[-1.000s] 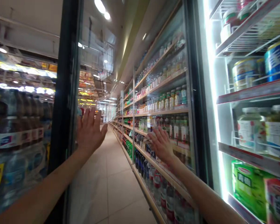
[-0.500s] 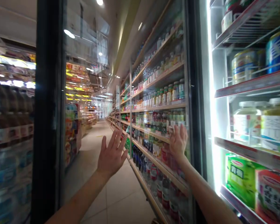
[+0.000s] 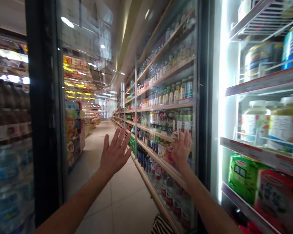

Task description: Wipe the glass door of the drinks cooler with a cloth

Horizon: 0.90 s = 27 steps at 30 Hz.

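Observation:
A glass door with a dark frame stands before me, and the aisle and shelves show through it. My left hand is raised against the pane, back towards me, fingers spread and holding nothing. Further right, near the door's dark upright frame, my right hand is also raised at the glass, its fingers stretched up. A faint reflection shows by its fingertips. Whether either palm presses fully on the pane I cannot tell.
At right is a lit cooler with wire shelves, holding bottles, cans and green packs. Bottled drinks appear at far left. Beyond the glass, long drink shelves line the tiled aisle. Striped cloth shows at the bottom.
Both hands have shifted slightly left in view, still spread at the glass. The door's left frame also appears further left. More striped cloth shows at the bottom.

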### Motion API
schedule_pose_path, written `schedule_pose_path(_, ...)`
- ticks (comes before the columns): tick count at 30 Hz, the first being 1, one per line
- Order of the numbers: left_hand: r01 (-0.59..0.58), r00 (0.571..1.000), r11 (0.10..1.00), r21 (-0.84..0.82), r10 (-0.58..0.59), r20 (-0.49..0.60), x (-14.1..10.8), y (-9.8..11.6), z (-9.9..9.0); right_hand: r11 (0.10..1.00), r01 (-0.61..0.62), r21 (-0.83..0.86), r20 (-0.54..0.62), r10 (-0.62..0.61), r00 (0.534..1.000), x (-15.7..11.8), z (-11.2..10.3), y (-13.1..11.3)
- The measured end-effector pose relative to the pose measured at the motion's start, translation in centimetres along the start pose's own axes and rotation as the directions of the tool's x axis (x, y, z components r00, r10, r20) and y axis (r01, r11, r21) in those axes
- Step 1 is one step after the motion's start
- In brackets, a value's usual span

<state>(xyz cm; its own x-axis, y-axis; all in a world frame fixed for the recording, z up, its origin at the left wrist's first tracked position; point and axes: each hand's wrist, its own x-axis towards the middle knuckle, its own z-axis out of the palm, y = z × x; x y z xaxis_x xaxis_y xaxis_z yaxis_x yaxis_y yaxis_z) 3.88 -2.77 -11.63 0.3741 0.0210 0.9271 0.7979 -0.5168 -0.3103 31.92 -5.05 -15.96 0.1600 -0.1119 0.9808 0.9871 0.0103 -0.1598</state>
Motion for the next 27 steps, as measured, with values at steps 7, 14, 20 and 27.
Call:
schedule_pose_path(7,0.012,1.0,1.0,-0.008,-0.011,0.013,0.0,0.0,0.0,0.999,0.023,-0.026,-0.027,-0.024,0.999,-2.0,-0.6,2.4)
schedule_pose_path(14,0.009,1.0,1.0,0.005,-0.009,0.024,0.0,-0.1,0.1,0.971,0.229,0.069,0.137,-0.237,0.962,-4.5,-0.9,-0.8)
schedule_pose_path(20,0.0,0.999,1.0,0.024,-0.001,0.034,0.0,-0.1,-0.1,0.999,0.04,0.011,0.032,-0.04,0.999,-3.8,-0.9,1.5)
schedule_pose_path(27,0.02,0.999,1.0,-0.008,-0.02,0.049,-0.1,0.0,0.0,0.995,-0.094,0.025,0.073,0.092,0.993,-7.4,-1.7,1.5)
